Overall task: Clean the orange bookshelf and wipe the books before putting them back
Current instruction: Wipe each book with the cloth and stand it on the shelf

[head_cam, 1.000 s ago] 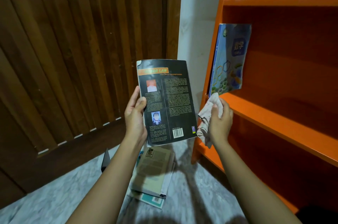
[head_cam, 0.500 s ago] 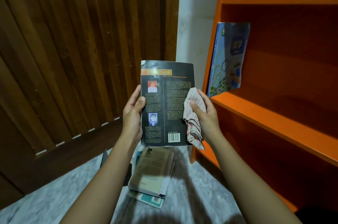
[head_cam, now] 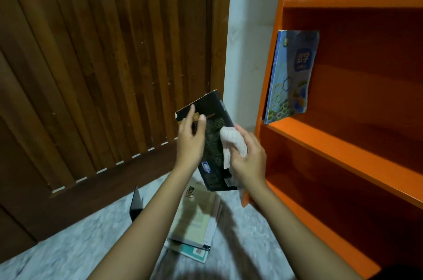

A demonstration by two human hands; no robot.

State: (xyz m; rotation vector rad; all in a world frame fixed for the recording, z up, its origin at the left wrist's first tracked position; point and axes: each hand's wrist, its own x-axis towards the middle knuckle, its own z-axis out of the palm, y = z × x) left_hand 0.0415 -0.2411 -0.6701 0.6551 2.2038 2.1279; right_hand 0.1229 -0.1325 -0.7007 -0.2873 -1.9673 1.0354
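Upper left of frame: dark brown slatted wooden door (head_cam: 103, 62), filling most of that side. Below it, grey marbled floor (head_cam: 68, 245). A small dark flat object (head_cam: 136, 207) stands on edge on the floor at lower centre-left; can't tell what it is.

Lower centre: short stack of pale-covered paperback books (head_cam: 196, 218) lying flat on the floor, bottom one with a teal cover and a barcode showing.

Centre: my left hand (head_cam: 190, 144) grips the black paperback book (head_cam: 211, 149) near its top corner, fingers curled over the edge and thumb on the cover. The book is held in the air above the stack, tilted with its top leaning left.

My right hand (head_cam: 250, 163) has its fingers closed round a bunched white cloth with pink stripes (head_cam: 232, 140), pressed against the book's cover.

Right of centre: strip of white wall (head_cam: 247, 39).

Right side: orange wooden bookshelf (head_cam: 343, 140). One blue glossy textbook (head_cam: 290, 78) stands on its middle shelf, against the left side panel.
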